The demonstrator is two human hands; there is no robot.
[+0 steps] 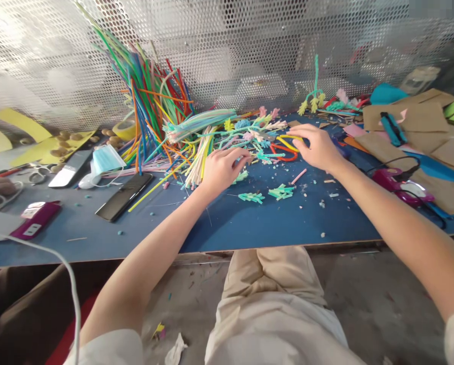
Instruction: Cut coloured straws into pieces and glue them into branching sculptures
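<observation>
Now, going from the left, a black phone (124, 196) lies flat on the blue table (219, 228). The left hand (221, 170) rests on fuzzy sticks (202, 152), fingers curled. The right hand (318, 147) pinches a yellow stick (288, 142) with its fingers, just above a red loop (284, 153).

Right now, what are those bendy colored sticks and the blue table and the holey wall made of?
The colored sticks look like fuzzy pipe cleaners, soft fluff over wire, since they bend and hold curves. The yellow stick in the right hand looks the same. The blue table seems to be a matte-coated board with a pale edge. The holey wall looks like shiny perforated metal.
</observation>
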